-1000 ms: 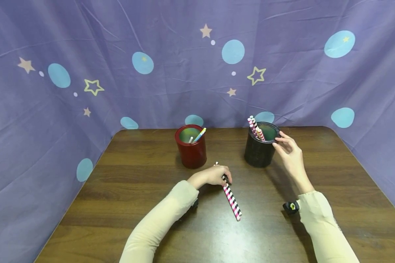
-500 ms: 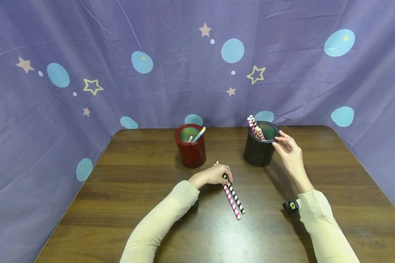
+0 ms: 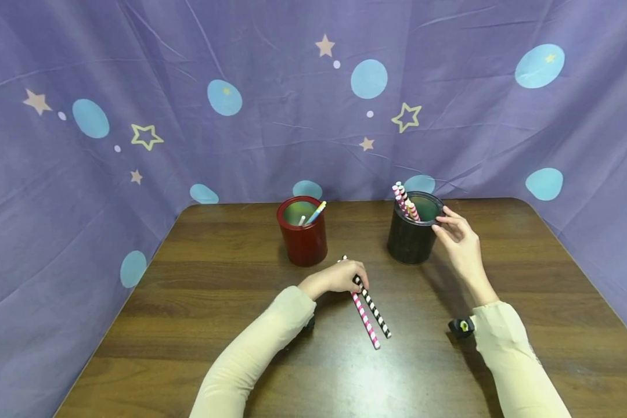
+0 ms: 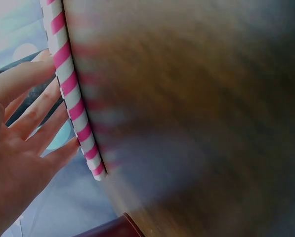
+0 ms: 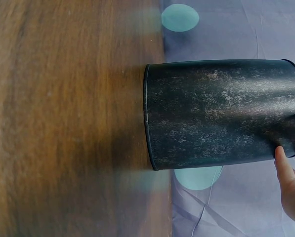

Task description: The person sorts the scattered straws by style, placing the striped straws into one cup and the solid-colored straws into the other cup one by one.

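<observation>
My left hand point(image 3: 339, 276) is low over the table, pinching a black-and-white striped straw point(image 3: 378, 319) near its middle. Just left of that one lies a pink-and-white striped straw point(image 3: 366, 322), its upper part covered by the hand. In the left wrist view the pink straw point(image 4: 73, 94) stretches across the fingertips, and the black one is mostly hidden. My right hand point(image 3: 462, 249) grips the rim of the black can point(image 3: 411, 244) from the right, thumb on the near side. The right wrist view shows a finger point(image 5: 284, 168) touching the can's wall point(image 5: 221, 113).
Several striped straws point(image 3: 399, 200) stand in the black can. To its left stands a red can point(image 3: 306, 247), holding a blue stick with a yellow tip point(image 3: 316, 213) and a white one. A purple curtain point(image 3: 271, 157) hangs behind the wooden table point(image 3: 214, 244).
The black-and-white straw has swung rightward, widening the gap from the pink one at their lower ends. Both hands have stayed nearly in place, and the cans have not moved.
</observation>
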Tool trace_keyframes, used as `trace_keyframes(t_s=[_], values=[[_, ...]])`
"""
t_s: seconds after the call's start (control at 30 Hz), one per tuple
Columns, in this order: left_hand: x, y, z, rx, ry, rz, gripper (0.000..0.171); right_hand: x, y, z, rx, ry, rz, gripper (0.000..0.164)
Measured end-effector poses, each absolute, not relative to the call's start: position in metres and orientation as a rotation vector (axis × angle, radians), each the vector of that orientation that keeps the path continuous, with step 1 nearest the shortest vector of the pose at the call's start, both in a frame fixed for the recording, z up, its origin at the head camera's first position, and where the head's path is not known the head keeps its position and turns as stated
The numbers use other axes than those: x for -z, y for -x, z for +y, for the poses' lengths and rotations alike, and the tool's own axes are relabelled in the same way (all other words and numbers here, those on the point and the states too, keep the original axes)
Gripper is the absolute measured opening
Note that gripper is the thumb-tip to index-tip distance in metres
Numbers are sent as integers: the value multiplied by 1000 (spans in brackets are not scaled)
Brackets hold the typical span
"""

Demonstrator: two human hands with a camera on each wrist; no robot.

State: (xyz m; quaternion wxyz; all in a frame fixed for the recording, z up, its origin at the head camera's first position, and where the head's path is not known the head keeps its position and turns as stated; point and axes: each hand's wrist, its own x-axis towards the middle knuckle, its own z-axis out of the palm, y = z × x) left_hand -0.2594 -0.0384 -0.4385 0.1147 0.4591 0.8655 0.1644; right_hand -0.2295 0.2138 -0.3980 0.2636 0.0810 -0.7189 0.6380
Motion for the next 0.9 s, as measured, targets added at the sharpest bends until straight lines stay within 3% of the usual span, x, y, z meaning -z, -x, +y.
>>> trace_keyframes(t_s=[0.9], values=[[439,261,-33,-345,-1414,2609,14,398,229,214,-1725,-219,-1944,23]])
